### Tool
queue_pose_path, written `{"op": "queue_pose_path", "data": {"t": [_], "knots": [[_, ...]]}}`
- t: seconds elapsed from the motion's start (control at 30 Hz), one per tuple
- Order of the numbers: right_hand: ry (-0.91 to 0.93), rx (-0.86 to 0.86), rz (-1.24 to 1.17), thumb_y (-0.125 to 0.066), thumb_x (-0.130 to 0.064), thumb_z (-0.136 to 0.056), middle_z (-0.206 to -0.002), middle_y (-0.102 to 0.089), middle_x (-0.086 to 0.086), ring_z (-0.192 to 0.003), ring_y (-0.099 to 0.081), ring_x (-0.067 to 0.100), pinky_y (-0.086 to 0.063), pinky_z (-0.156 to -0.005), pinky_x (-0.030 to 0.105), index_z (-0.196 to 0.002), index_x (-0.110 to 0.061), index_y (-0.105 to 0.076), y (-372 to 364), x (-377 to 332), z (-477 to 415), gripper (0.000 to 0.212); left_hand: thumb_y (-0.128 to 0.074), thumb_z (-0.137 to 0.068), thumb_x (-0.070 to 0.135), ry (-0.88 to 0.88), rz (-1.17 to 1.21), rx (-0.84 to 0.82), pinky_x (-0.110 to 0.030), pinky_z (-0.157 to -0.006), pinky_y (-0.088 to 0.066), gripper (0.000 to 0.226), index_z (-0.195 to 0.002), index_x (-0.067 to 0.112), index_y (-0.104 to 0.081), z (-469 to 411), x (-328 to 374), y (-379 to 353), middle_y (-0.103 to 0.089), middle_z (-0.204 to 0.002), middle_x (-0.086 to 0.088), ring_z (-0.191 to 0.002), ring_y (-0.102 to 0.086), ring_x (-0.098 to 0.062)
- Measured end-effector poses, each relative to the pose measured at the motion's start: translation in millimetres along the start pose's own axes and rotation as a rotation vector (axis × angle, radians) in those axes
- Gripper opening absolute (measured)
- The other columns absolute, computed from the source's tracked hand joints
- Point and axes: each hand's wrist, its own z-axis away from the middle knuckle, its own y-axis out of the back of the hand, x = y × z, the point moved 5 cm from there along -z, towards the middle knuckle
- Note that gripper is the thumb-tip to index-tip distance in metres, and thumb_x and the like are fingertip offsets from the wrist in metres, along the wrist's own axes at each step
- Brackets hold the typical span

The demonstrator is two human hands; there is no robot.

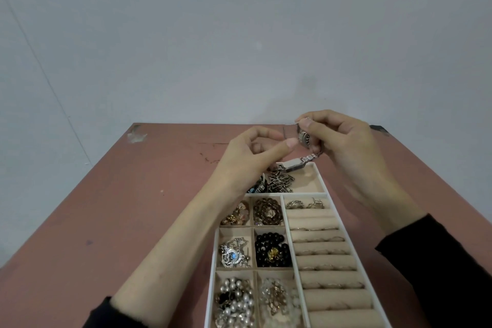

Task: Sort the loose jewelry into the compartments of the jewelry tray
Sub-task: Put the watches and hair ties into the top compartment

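Head view: I see wristwatch point(303, 138) above jewelry tray point(303, 194).
Right grip point(346, 146): pinching wristwatch.
Left grip point(250, 152): curled; hold, I cannot tell.

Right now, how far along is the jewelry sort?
Mostly done: the tray holds beads, pearls and pendants in compartments, and rings sit in the ring rolls. In hand: the left hand and right hand hold a watch above the far compartment. Left: set it down there; no other loose piece shows.

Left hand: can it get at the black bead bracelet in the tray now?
Probably yes. The black bead bracelet with the gold charm lies in an open compartment of the white jewelry tray, with nothing over it. The left hand is up at the silver metal watch, though.
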Motion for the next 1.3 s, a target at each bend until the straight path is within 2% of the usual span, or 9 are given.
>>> {"op": "queue_pose_path", "data": {"t": [0.07,0.2,0.33,0.5,0.63,0.8,0.93,1.07,1.3], "knots": [[0.009,0.020,0.001,-0.065,-0.015,-0.083,-0.060,-0.053,-0.005,-0.059,-0.043,0.011,-0.041,-0.065,0.023,-0.083,-0.013,-0.070,0,0,0,0.005,-0.071,-0.079,0.023,-0.063,-0.054,0.059,-0.013,-0.045,-0.037,0.025,-0.100,0.018,-0.059,2,3,3,-0.054,-0.050,0.010,-0.048,-0.045,-0.005],[-0.012,0.070,-0.008,-0.062,-0.012,-0.083,-0.058,-0.048,0.000,-0.055,-0.042,0.012,-0.041,-0.063,0.025,-0.074,-0.012,-0.065,3,3,-2,0.009,-0.066,-0.084,0.013,-0.231,-0.147,0.129,-0.024,-0.049,-0.043,0.016,-0.098,0.019,-0.068,2,11,7,-0.050,-0.060,0.002,-0.057,-0.046,-0.012],[-0.037,0.068,-0.042,-0.060,-0.010,-0.083,-0.059,-0.045,0.006,-0.055,-0.041,0.014,-0.040,-0.064,0.029,-0.077,-0.005,-0.064,4,7,-4,0.009,-0.063,-0.086,0.013,-0.348,-0.286,0.131,-0.015,-0.051,-0.036,0.019,-0.096,0.027,-0.072,4,14,5,-0.058,-0.065,0.007,-0.052,-0.044,-0.008],[-0.037,-0.053,-0.084,-0.062,-0.010,-0.085,-0.072,-0.057,0.009,-0.066,-0.050,0.016,-0.047,-0.068,0.023,-0.092,-0.005,-0.071,-3,9,-1,0.012,-0.064,-0.085,0.016,-0.378,-0.420,0.093,-0.018,-0.054,-0.033,0.016,-0.092,0.027,-0.073,4,15,7,-0.057,-0.063,0.011,-0.050,-0.038,-0.005],[-0.038,-0.116,-0.055,-0.059,-0.011,-0.088,-0.076,-0.061,0.016,-0.077,-0.056,0.016,-0.052,-0.085,0.027,-0.107,-0.012,-0.069,-7,9,0,0.021,-0.067,-0.084,0.017,-0.358,-0.409,0.070,-0.024,-0.059,-0.048,0.015,-0.097,0.024,-0.064,5,15,4,-0.068,-0.072,0.006,-0.053,-0.056,-0.008],[0.007,-0.189,0.109,-0.054,-0.013,-0.092,-0.090,-0.058,0.003,-0.089,-0.059,0.020,-0.048,-0.093,0.027,-0.117,-0.018,-0.065,-12,7,2,0.028,-0.070,-0.082,0.020,-0.331,-0.393,0.092,-0.020,-0.057,-0.050,0.027,-0.097,0.018,-0.048,6,15,5,-0.070,-0.069,-0.001,-0.054,-0.065,-0.013],[0.103,-0.203,0.231,-0.059,-0.008,-0.089,-0.101,-0.066,0.001,-0.091,-0.064,0.008,-0.049,-0.083,0.015,-0.116,-0.026,-0.064,-16,-1,7,0.034,-0.070,-0.081,0.020,-0.323,-0.361,0.115,-0.013,-0.052,-0.044,0.029,-0.097,0.019,-0.046,6,16,6,-0.071,-0.069,-0.001,-0.052,-0.063,-0.006],[0.205,-0.235,0.414,-0.063,-0.004,-0.083,-0.098,-0.068,-0.011,-0.091,-0.064,0.013,-0.052,-0.084,0.023,-0.110,-0.033,-0.067,-20,-2,10,0.040,-0.071,-0.081,0.019,-0.318,-0.306,0.145,-0.009,-0.048,-0.041,0.030,-0.098,0.019,-0.046,8,20,7,-0.070,-0.065,0.003,-0.051,-0.060,-0.005],[0.456,-0.045,0.649,-0.068,-0.018,-0.084,-0.075,-0.065,0.003,-0.070,-0.058,0.016,-0.044,-0.065,0.022,-0.097,-0.018,-0.074,-14,-6,7,0.015,-0.071,-0.079,0.030,-0.257,-0.294,0.146,-0.021,-0.055,-0.051,0.031,-0.099,0.021,-0.050,7,18,11,-0.072,-0.069,0.000,-0.058,-0.067,-0.010]]}}
